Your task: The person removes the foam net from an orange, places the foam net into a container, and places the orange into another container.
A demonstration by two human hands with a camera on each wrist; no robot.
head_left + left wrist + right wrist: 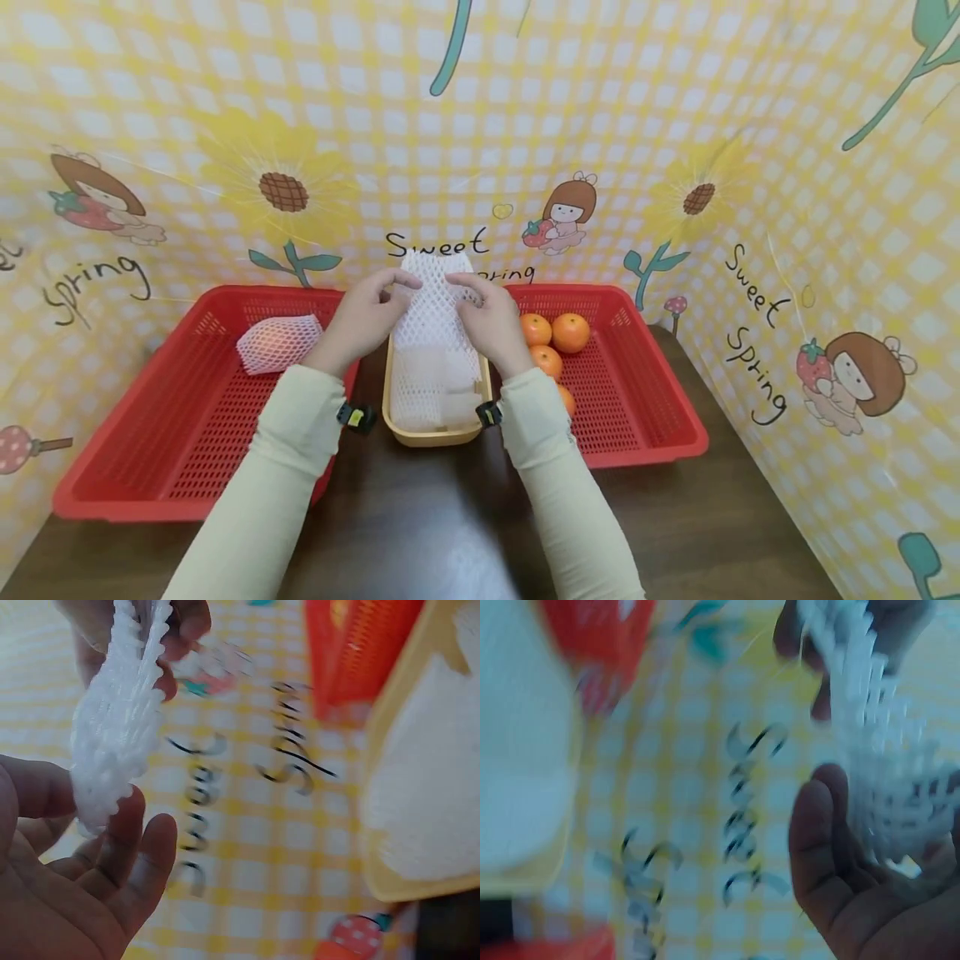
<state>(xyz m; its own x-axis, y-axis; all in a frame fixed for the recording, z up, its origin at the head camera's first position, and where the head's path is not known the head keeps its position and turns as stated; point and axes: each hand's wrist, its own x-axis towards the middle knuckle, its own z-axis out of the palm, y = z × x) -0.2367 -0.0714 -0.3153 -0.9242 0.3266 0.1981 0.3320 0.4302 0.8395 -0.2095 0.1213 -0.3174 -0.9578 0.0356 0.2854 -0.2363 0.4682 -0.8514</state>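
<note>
A white foam fruit net [433, 304] stands raised between my two hands, above the tray at the middle. My left hand [366, 321] pinches its left side between thumb and fingers, seen also in the left wrist view, where the net [116, 735] looks flattened edge-on. On the other side my right hand [497, 323] grips the net's right edge. In the right wrist view the net [885, 780] is spread into an opening, with fingers around its rim. More white foam nets [423, 392] lie in the yellow tray [435, 439] under the hands.
To the left stands a red basket [135, 450] with one net-wrapped fruit [277, 343] in it. Another red basket [645, 375] on the right holds several oranges [570, 333]. A patterned cloth [450, 150] rises behind the dark wooden table [420, 533].
</note>
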